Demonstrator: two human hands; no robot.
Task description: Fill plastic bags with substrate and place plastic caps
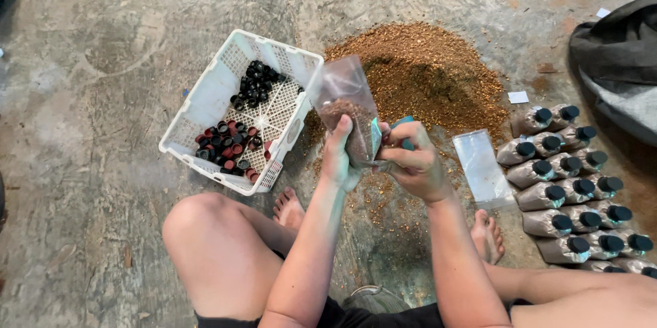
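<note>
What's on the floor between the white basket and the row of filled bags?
Head view: the brown grain pile and flat empty plastic bags lie between white basket and filled bags.

From my remote seat I see a bare, stained grey concrete floor (102, 61), mottled and cracked, under flat daylight, with a dark crumpled cloth (619, 61) bunched at its right edge and scattered debris specks throughout.

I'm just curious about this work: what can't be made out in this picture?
- Head view: the tool in the right hand is mostly hidden by fingers.
- The clear bag's bottom is covered by the left hand.
- Lowest filled bags are cut off by the right edge.
</note>
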